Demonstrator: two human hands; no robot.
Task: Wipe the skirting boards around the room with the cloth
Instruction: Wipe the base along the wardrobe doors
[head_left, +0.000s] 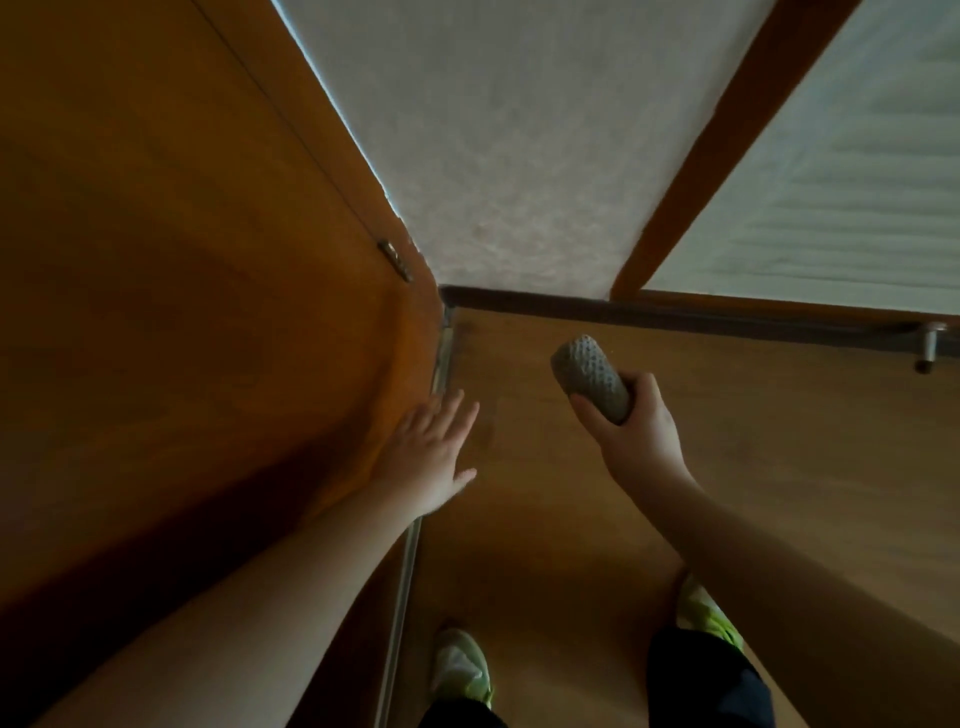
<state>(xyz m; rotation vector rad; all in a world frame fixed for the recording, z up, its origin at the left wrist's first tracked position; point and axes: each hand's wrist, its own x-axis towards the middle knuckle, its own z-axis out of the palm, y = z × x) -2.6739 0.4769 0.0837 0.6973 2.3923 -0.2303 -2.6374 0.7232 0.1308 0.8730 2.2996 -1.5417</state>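
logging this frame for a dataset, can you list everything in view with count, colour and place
cloth: 1, grey, rolled, in the right hand above the floor
skirting: 1 strip, dark brown, along the foot of the far wall
door: 1, orange-brown wood, left side
hinge: 1, metal, on the door edge near the corner
wall: 1, white, textured, centre top
doorstop: 1, metal, far right by the skirting
floor: brown wood
shoes: 2, white and lime, bottom
left hand: open, fingers straight, by the door
right hand: grips the cloth
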